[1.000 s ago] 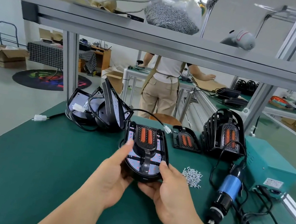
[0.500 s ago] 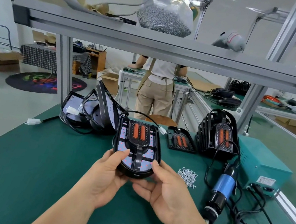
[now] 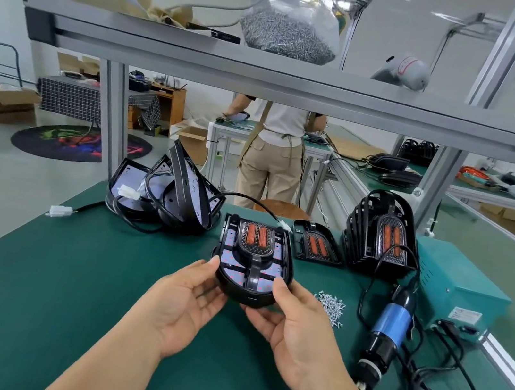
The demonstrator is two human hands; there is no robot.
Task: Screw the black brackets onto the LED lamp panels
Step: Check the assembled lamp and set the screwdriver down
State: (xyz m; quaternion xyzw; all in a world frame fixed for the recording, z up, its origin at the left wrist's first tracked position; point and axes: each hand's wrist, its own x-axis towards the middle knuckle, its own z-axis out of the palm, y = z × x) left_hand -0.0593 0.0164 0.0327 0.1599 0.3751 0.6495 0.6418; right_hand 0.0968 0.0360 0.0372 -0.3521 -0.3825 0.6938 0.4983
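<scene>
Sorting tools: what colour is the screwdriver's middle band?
Blue; the screwdriver shows best in the head view.

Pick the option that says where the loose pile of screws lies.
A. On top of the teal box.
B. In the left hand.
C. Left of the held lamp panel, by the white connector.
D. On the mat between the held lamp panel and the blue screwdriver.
D: the screws lie on the green mat right of the lamp panel, with the blue screwdriver further right.

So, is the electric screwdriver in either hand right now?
No, the screwdriver lies on the green mat while the left hand and right hand hold the lamp panel.
</scene>
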